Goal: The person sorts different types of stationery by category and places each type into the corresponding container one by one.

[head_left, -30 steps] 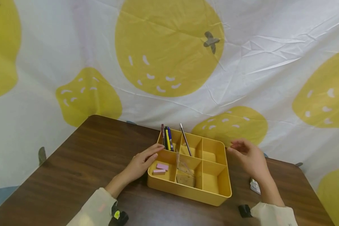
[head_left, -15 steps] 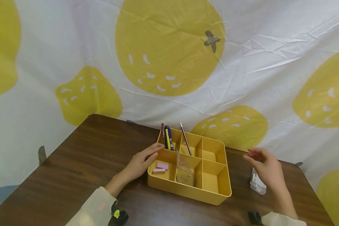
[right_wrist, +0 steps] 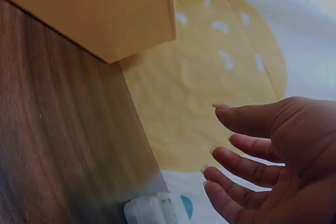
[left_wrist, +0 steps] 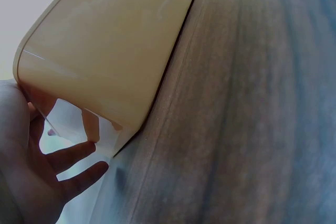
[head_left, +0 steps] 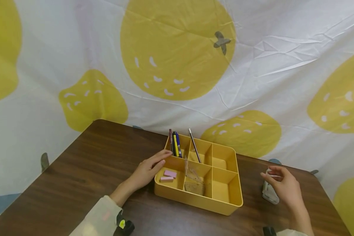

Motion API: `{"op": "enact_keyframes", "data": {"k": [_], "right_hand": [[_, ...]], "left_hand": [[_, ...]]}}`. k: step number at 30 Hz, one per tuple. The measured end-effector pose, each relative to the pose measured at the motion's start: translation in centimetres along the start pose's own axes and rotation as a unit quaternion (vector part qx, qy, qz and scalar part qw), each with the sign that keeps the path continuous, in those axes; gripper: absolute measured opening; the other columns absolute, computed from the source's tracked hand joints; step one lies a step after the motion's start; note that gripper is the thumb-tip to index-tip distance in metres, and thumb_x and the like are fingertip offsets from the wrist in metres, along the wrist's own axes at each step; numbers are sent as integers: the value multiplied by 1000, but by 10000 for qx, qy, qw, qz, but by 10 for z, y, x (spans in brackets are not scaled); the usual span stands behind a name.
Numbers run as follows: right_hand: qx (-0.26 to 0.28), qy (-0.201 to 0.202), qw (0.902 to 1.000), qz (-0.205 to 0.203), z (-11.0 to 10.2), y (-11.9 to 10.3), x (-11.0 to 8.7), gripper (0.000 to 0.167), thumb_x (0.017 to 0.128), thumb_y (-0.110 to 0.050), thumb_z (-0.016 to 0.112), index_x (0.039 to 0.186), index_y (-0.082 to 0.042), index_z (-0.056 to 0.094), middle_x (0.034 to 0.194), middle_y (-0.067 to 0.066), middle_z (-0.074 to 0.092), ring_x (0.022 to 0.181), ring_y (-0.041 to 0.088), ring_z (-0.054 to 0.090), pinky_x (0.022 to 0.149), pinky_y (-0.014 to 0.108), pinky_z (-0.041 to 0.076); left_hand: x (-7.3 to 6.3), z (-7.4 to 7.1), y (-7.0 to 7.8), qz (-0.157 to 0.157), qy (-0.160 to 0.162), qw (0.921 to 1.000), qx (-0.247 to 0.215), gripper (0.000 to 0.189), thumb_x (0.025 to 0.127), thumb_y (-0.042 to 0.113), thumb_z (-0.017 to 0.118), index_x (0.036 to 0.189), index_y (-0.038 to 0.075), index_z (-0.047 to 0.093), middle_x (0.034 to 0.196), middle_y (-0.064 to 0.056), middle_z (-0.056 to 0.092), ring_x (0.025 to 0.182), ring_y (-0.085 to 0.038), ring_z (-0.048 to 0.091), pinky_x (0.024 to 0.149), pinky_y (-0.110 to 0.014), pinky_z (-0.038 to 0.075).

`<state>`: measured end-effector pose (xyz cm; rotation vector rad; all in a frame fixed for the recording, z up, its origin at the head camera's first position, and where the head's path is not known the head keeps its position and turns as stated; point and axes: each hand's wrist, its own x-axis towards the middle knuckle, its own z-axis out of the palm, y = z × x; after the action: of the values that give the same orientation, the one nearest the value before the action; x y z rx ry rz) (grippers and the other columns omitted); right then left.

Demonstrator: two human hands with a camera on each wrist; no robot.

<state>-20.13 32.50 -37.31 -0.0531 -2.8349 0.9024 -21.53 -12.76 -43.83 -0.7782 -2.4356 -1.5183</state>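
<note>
A yellow six-compartment organizer (head_left: 194,204) stands on the table. My left hand (head_left: 146,170) rests against its left side, fingers extended along the outer wall (left_wrist: 105,40) and fingertips at the rim. To the right of it, my right hand (head_left: 286,188) hovers over a small clear plastic case (head_left: 270,196), partly covering it in the head view. In the right wrist view the thumb and fingers (right_wrist: 244,163) are spread with nothing between them, and the case (right_wrist: 152,211) lies below them near the table's far edge.
In the organizer are several pens (head_left: 177,144), a pencil (head_left: 194,146), two pink erasers (head_left: 168,175), clear set squares (head_left: 194,173) and a brownish speckled piece (head_left: 194,188). Both right compartments hold nothing. A fruit-print cloth (head_left: 177,59) hangs behind the dark wooden table (head_left: 112,154).
My right hand has moved from beside the organizer's back right corner to the right and nearer, over the clear case. The left hand and organizer have stayed in place.
</note>
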Motion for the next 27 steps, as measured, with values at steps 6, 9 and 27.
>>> {"op": "enact_keyframes", "data": {"k": [6,9,27], "right_hand": [[-35,215,9996,173,2,12,-1,66,90,-48,62,131,1,49,121,25,59,107,42,58,81,51,47],[-36,321,9991,279,5,19,0,67,89,-46,64,132,3,48,121,26,58,107,42,58,79,47,48],[1150,961,9617,2295,33,51,5,105,80,-46,75,143,15,18,128,39,41,118,49,39,97,56,35]], "left_hand": [[0,0,1,-15,-10,10000,-32,36,101,13,48,137,11,54,146,-3,43,136,-23,35,108,-49,29],[1,0,1,-2,-11,10000,-50,36,101,12,48,137,11,54,146,-2,44,136,-22,35,108,-48,29],[0,-1,1,-135,-73,9999,-37,36,102,17,46,138,12,53,147,-2,42,136,-20,34,109,-47,28]]}}
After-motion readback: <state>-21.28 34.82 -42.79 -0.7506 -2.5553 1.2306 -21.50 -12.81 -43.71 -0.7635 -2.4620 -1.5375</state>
